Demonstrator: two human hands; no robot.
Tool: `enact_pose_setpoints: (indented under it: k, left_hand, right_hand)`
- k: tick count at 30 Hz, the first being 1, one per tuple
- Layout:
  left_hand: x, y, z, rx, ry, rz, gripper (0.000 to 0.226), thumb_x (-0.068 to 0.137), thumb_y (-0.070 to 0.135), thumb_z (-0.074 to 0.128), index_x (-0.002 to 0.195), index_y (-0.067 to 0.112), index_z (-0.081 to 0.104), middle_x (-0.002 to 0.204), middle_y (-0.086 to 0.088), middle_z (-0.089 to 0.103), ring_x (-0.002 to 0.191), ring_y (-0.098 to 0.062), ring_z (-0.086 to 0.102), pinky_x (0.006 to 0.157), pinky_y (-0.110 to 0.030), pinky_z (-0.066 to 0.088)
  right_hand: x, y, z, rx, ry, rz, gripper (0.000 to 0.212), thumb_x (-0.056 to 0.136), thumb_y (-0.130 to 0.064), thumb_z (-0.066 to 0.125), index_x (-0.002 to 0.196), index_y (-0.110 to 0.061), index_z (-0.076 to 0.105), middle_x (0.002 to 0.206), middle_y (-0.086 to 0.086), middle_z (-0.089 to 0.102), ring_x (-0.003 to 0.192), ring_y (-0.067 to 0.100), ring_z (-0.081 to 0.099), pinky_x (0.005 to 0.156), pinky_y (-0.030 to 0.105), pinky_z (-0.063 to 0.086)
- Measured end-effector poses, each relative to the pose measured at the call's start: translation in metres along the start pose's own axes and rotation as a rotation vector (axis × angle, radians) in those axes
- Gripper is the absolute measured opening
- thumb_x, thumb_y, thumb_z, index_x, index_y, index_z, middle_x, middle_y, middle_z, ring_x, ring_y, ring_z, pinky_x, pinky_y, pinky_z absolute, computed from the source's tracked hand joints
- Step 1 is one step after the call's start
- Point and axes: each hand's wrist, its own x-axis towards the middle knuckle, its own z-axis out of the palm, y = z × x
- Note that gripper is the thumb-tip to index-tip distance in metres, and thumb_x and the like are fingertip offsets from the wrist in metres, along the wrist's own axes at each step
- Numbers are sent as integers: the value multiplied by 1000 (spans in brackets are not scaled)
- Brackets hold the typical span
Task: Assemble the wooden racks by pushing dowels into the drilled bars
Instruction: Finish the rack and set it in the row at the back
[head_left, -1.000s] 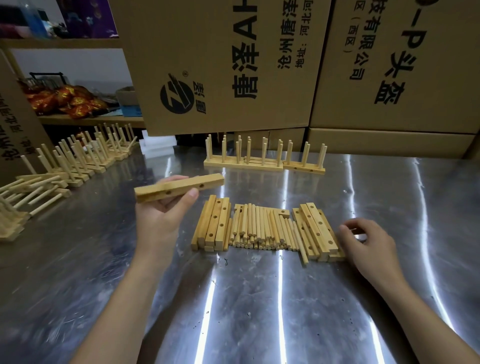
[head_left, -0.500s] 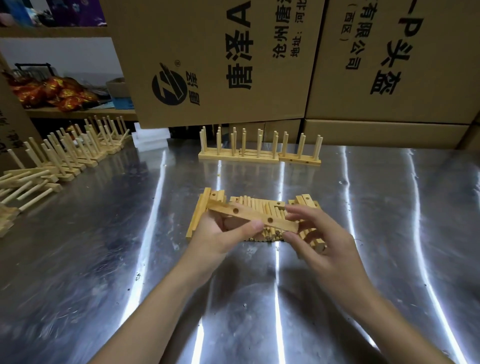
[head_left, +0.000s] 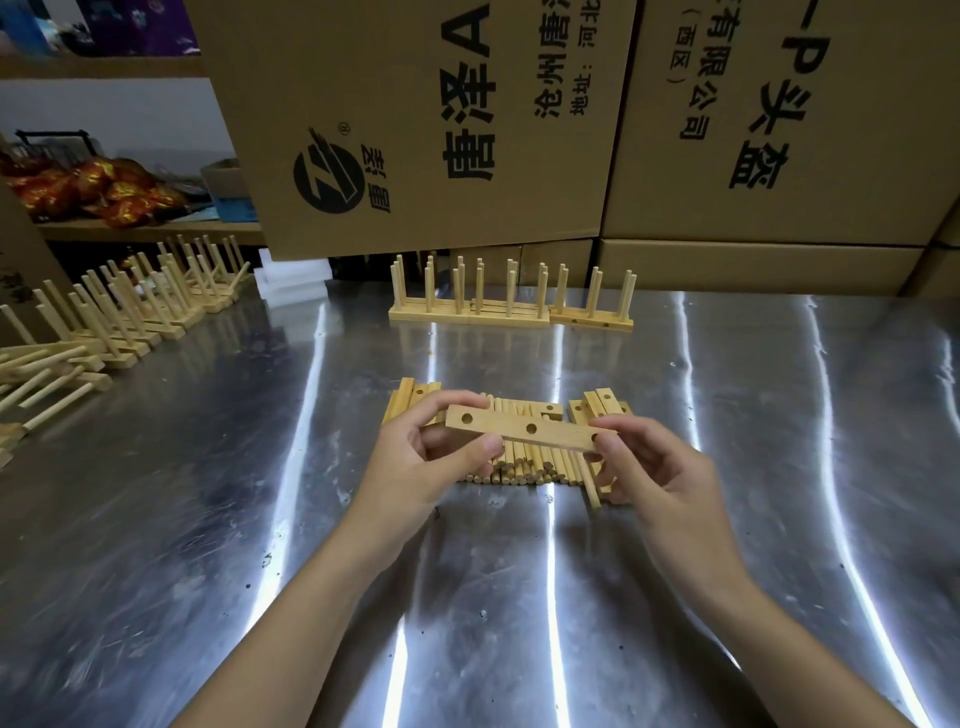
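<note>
A drilled wooden bar (head_left: 524, 429) with round holes facing me is held above the table. My left hand (head_left: 431, 457) pinches its left end between thumb and fingers. My right hand (head_left: 654, 473) pinches its right end. Below the bar lies a row of loose dowels (head_left: 519, 467), with more drilled bars stacked at its left (head_left: 410, 397) and right (head_left: 602, 402). A single dowel (head_left: 592, 486) lies slanted by my right hand.
Finished racks (head_left: 511, 304) stand at the back of the steel table (head_left: 208, 519). Several more racks (head_left: 119, 312) line the left side. Large cardboard boxes (head_left: 441, 124) wall off the rear. A white block (head_left: 293, 278) lies near them.
My left hand brought the bar down from the raised left position to over the dowel pile. My right hand left the table and took the bar's right end. The bar's holed face turned toward me.
</note>
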Motion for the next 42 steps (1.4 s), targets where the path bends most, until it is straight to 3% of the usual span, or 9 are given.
enact_pose_setpoints:
  k: [6,12,16,20,30,33,35,38,42]
  left_hand:
    - [6,-4,-13,322,-20,105,23,81,30,92,101,29,80,101,3,78,94,-16,72,79,-26,55]
    - [11,-8,-38,738,-107,138,35,66,73,86,91,48,81,121,25,63,124,-2,53,95,-25,43]
    - [11,-6,-47,963,-222,123,42,63,86,77,91,55,78,133,40,45,141,9,27,117,-43,30]
    - [7,-10,-46,1081,-294,107,31,69,77,81,89,53,78,152,31,33,155,4,5,124,-52,15]
    - [4,-13,-41,1220,-330,154,28,71,72,81,86,49,79,168,20,20,157,3,-15,121,-42,6]
    - [4,1,-40,1103,-141,338,31,81,66,68,79,36,77,151,15,50,156,-6,21,119,-39,17]
    - [5,12,-47,943,92,530,30,89,46,65,74,21,70,112,7,67,125,-16,54,104,-35,34]
    - [5,20,-57,796,322,662,32,93,27,60,66,11,59,73,-1,59,81,-25,53,74,-42,44]
    - [4,14,-52,781,396,647,38,94,22,58,59,9,51,62,-2,50,69,-26,47,63,-39,39]
  right_hand:
    - [0,4,-5,-132,-54,-51,26,95,-32,78,121,-35,72,107,-1,76,89,25,71,73,50,62]
    - [7,18,-17,-605,-150,-288,23,92,-53,69,109,-36,72,129,-22,57,128,15,50,102,17,39]
    - [8,27,-22,-747,-281,-356,21,92,-55,70,104,-38,71,145,-21,47,143,12,35,114,39,36]
    - [5,30,-21,-794,-351,-363,19,90,-56,71,99,-39,70,151,-18,43,149,14,30,112,49,36]
    - [4,33,-21,-911,-432,-373,23,88,-62,69,100,-42,70,154,-20,40,155,10,22,111,40,28]
    - [10,30,-28,-814,-302,-387,16,89,-49,71,90,-36,62,135,-19,51,143,12,38,109,46,37]
    - [16,29,-35,-805,-198,-397,22,89,-43,70,78,-31,55,119,-17,53,129,12,44,101,48,41]
    - [18,29,-40,-871,-171,-404,33,88,-47,69,66,-29,53,113,-16,52,124,10,43,99,42,39]
    - [14,33,-38,-1007,-270,-375,36,87,-57,68,63,-31,59,120,-17,50,131,11,40,102,34,30]
